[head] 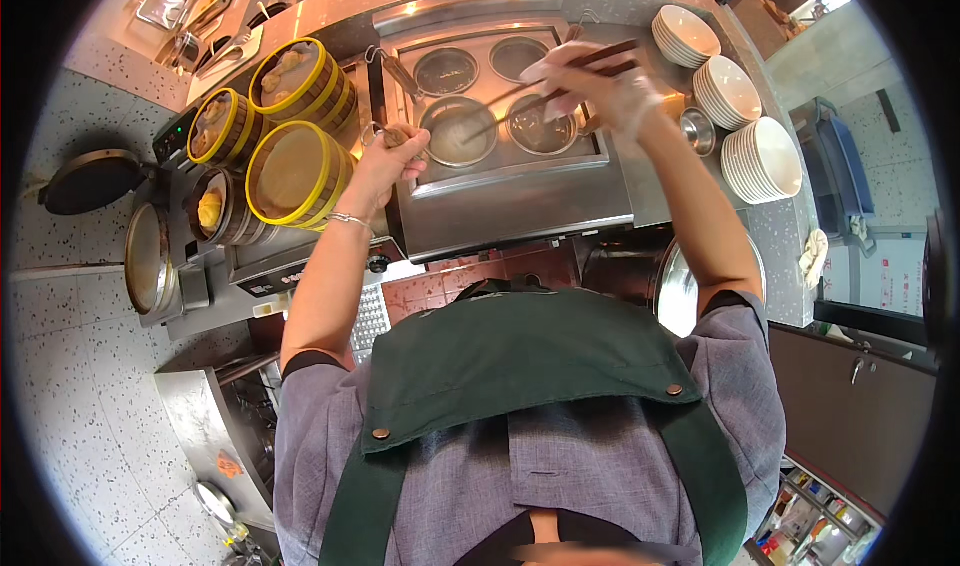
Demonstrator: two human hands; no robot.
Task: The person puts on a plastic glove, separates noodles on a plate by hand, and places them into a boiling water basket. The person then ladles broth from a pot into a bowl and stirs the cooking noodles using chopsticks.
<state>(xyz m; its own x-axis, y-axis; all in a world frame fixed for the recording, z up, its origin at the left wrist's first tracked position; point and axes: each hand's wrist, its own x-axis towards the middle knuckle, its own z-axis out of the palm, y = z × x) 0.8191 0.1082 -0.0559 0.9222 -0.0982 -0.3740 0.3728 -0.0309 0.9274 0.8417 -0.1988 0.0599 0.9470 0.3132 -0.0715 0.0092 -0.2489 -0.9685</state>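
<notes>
My left hand point(384, 162) grips the wooden handle point(394, 138) of a noodle strainer basket point(489, 146) at the front left of a steel noodle cooker point(517, 202). Pale, cloudy contents fill this basket; I cannot tell exactly what they are. A clear plastic glove covers my right hand point(604, 90), which holds long dark wooden chopsticks point(517, 96) slanting down to the left, their tips in that same basket. Beneath the right hand is the front right basket point(541, 135). Two more baskets, back left point(445, 72) and back right point(516, 57), sit behind, holding dark-looking water.
Yellow-rimmed bamboo steamers point(289, 172) crowd the left, some with buns or dumplings. A smaller steamer point(211, 207) holds something yellow. White bowls point(684, 35) and stacked white plates point(763, 159) line the right counter, near a small metal bowl point(697, 131). A cloth point(814, 258) hangs at the counter edge.
</notes>
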